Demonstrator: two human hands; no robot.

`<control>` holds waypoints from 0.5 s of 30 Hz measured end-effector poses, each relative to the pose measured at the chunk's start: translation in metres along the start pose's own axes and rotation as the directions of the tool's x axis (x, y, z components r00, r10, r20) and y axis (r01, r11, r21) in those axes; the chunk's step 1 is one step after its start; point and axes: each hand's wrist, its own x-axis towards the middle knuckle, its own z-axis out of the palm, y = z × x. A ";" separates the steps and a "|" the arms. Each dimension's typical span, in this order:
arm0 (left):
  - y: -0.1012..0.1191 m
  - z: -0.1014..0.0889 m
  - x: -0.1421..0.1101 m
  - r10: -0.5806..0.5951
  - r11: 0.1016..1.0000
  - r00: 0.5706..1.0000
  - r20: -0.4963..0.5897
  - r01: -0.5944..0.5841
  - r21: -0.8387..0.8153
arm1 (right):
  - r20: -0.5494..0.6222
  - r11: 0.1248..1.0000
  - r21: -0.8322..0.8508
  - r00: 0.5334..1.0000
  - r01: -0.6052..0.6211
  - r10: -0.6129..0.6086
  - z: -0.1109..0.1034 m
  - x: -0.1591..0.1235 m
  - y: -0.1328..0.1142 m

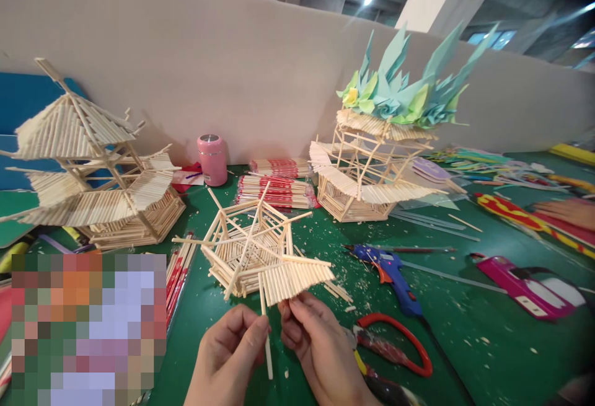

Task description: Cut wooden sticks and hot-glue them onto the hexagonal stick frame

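A thin wooden stick [269,359] is pinched between the thumb and fingers of my left hand [230,350]. Its upper end meets the left edge of a roof panel [297,279] made of sticks laid side by side. My right hand [325,350] has its fingers closed at the panel's lower edge; the fingertips are partly hidden. The panel projects from a low, many-sided stick frame [253,242] standing on the green table. Crossed sticks span the top of this frame, and several ends stick out around it.
Two stick pavilions [111,207] [353,201] stand behind, the right one topped with folded paper. Around lie a blue glue gun [393,276], red-handled pliers [425,353], a magenta tool [525,288] and stick bundles [274,192]. A pink flask [212,161] stands behind; another person's hand [569,214] is at right.
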 end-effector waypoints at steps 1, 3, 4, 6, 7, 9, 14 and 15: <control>0.000 0.000 0.000 -0.005 1.000 1.000 0.002 0.005 0.000 | 0.005 1.000 -0.004 1.000 -0.003 0.003 0.001 0.000 -0.001; 0.001 0.002 0.000 -0.016 1.000 1.000 -0.003 0.016 -0.010 | 0.015 1.000 -0.011 1.000 -0.007 0.007 0.002 0.001 -0.002; 0.001 0.003 -0.001 -0.022 1.000 1.000 -0.004 0.021 -0.018 | 0.020 1.000 -0.014 1.000 -0.009 0.009 0.002 0.001 -0.002; 0.002 0.004 -0.001 -0.034 0.999 0.999 -0.011 0.033 -0.032 | 0.029 1.000 -0.020 1.000 -0.012 0.012 0.002 0.001 -0.003; 0.002 0.004 -0.001 -0.040 0.999 0.999 -0.014 0.039 -0.037 | 0.031 1.000 -0.023 0.999 -0.014 0.014 0.002 0.001 -0.003; 0.002 0.004 -0.001 -0.046 0.998 0.999 -0.008 0.046 -0.041 | 0.035 0.999 -0.029 0.999 -0.018 0.019 0.002 0.001 -0.003; 0.000 0.004 0.001 -0.044 0.998 0.998 0.033 0.046 -0.041 | 0.053 0.999 -0.036 0.998 -0.033 0.035 0.003 0.000 -0.002; 0.000 0.003 0.002 -0.045 0.998 0.998 0.040 0.047 -0.042 | 0.057 0.999 -0.036 0.998 -0.035 0.037 0.004 -0.001 -0.002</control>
